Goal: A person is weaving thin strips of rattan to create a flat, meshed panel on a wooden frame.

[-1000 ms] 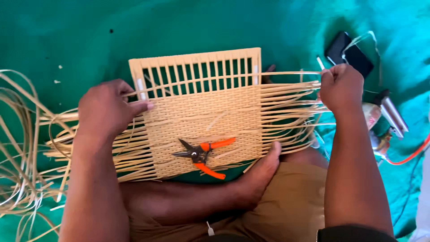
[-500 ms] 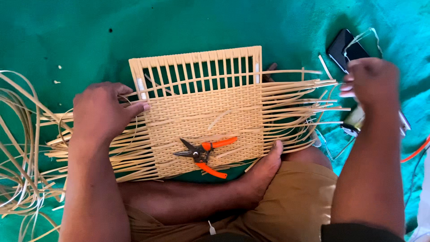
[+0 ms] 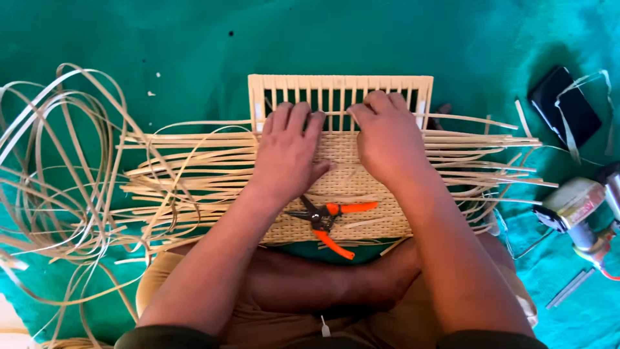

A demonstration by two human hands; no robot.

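Note:
A pale woven cane panel on a slatted frame rests on my crossed legs. My left hand and my right hand both lie on its upper woven edge, fingertips pressing at the topmost strand just below the open slats. Neither hand grips anything. Orange-handled snips lie on the weave just below my hands. Loose cane strips stick out left, and more cane strips stick out right of the panel.
A tangle of long cane loops spreads over the green cloth at the left. A black phone with a strip over it lies at the upper right. A tool with a cord sits at the right.
Both hands came in from the panel's sides to its top middle edge; the right hand dropped the strand it was pulling out to the right. The view shifted, so the panel sits farther right.

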